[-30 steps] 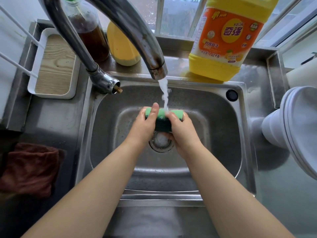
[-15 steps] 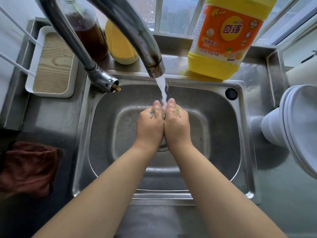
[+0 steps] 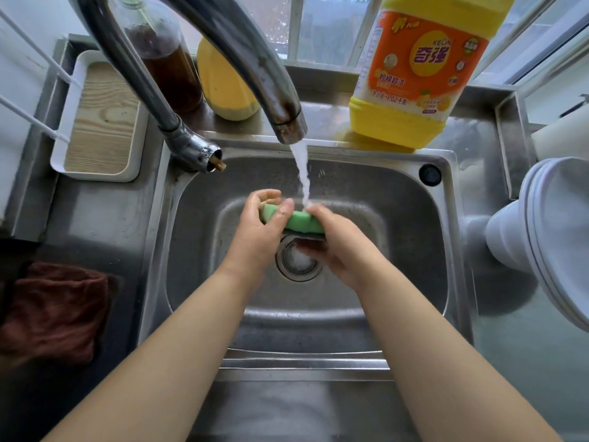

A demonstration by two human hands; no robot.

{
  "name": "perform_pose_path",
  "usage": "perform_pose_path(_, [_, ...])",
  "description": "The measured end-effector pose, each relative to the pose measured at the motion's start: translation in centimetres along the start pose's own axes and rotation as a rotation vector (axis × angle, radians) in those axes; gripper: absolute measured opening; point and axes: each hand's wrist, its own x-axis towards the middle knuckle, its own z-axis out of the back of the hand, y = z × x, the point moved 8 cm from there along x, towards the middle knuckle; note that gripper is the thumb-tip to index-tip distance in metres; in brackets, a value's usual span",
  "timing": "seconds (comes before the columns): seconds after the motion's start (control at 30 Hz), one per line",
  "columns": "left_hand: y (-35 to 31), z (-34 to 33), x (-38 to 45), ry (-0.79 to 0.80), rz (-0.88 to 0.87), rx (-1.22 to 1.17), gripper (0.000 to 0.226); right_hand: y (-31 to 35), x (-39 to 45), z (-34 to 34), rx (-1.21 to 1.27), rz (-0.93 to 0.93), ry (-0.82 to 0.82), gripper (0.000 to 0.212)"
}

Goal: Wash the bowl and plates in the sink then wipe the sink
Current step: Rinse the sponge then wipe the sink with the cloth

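Left hand [image 3: 255, 231] and right hand [image 3: 341, 247] each grip one end of the green sponge [image 3: 301, 222], between them under the tap stream [image 3: 302, 177]. Soft, soaked, compressible, probably soapy-slick; hold by the ends. Sink [image 3: 414, 250] basin looks free of dishes.

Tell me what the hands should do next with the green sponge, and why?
Probably squeeze it once more under the stream. Both the left hand and right hand grip the green sponge over the drain, and water is running from the tap. The sink holds no dishes, so wiping it likely comes next.
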Motion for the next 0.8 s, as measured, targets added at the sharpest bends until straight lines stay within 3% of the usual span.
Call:
perform_pose_path(0.03, [0.6,0.3,0.2,0.002,0.028,0.006,0.04,-0.2,-0.2,-0.1,0.053,-0.018,0.03,0.031])
perform_pose_path(0.1, [1.2,0.4,0.6,0.001,0.085,0.146,0.048,-0.5,0.1,0.4,-0.001,0.04,-0.006,0.042])
perform_pose_path(0.2, [1.9,0.1,0.6,-0.007,0.189,0.197,0.051,0.5,-0.3,0.3,-0.23,0.18,-0.145,0.053])
perform_pose_path(0.4, [-0.4,-1.2,-0.4,-0.079,0.018,0.529,0.042,2.4,-2.2,-0.7,-0.548,0.408,-0.28,0.035])
perform_pose_path(0.53, [-1.0,-1.5,-0.8,-0.132,-0.036,0.504,0.048,3.7,-3.2,-1.2,-0.519,0.533,-0.295,0.041])
perform_pose_path(0.7, [-1.4,-1.7,-0.3,-0.141,-0.072,0.228,0.046,4.7,-3.4,-0.9,-0.444,0.594,-0.335,0.044])
perform_pose_path(0.8, [-1.6,-1.6,-0.3,-0.173,-0.077,0.189,0.048,4.7,-3.3,-0.8,-0.405,0.595,-0.344,0.047])
